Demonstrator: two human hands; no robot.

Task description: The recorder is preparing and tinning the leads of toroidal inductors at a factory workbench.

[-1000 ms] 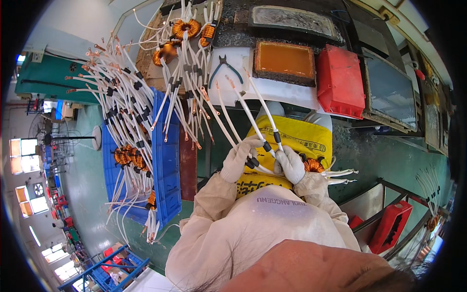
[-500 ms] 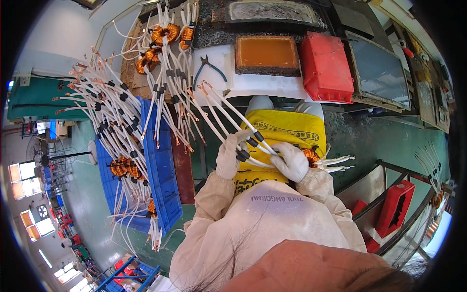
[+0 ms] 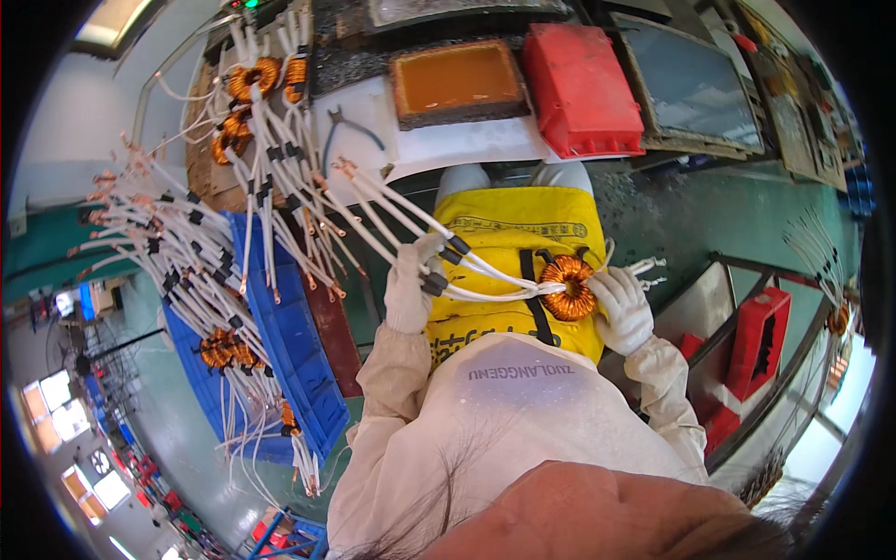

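White leads [image 3: 489,297] clamped in left grip [image 3: 408,291]; right grip [image 3: 623,306] beside copper coil [image 3: 571,306], closure unclear.

Copper-orange coil [image 3: 566,307], white leads [image 3: 485,297], black bands [image 3: 435,284]; yellow cloth [image 3: 504,207], dark print [image 3: 523,229].

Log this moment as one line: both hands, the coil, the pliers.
Left hand: holding white leads | right hand: at right edge of orange coil | coil: over yellow cloth | pliers: on white sheet
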